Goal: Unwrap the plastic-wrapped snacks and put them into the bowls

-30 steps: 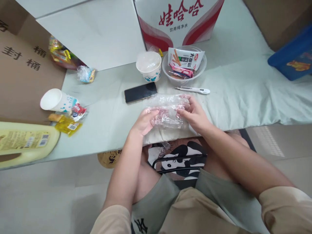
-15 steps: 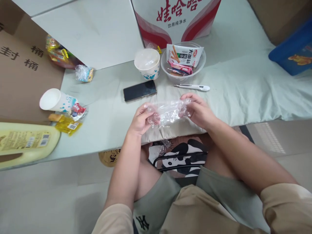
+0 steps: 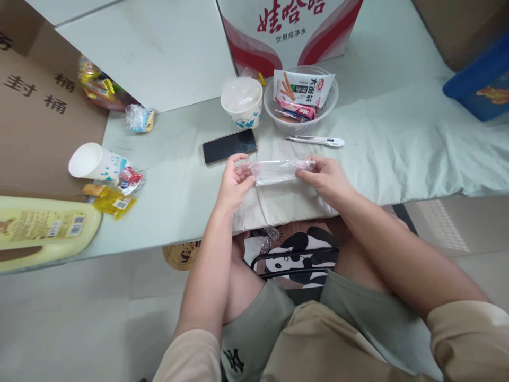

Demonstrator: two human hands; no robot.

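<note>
A sheet of clear plastic wrap (image 3: pixel 276 172) is stretched sideways between my two hands, just above the near edge of the cloth-covered surface. My left hand (image 3: pixel 235 183) pinches its left end between thumb and fingers. At the other end my right hand (image 3: pixel 324 178) grips the film, thumb on the near side. Beyond my hands lie a black phone (image 3: pixel 229 147) and a white utility knife (image 3: pixel 316 140). Behind them stand a paper bowl (image 3: pixel 242 103) with clear plastic in it and a clear plastic bowl (image 3: pixel 334 103) holding snack packets (image 3: pixel 304 87).
On the left a paper cup (image 3: pixel 93 161) lies tipped beside crumpled wrappers (image 3: pixel 115 201). A yellow jug (image 3: pixel 51 225) lies at the front left. A cardboard box (image 3: pixel 35 143), a red-and-white carton (image 3: pixel 292 34) and a blue container (image 3: pixel 481 79) stand around the surface.
The crumpled plastic wrap is now drawn out into a narrower, straighter strip. The fingers of my left hand have shifted and opened somewhat around its end.
</note>
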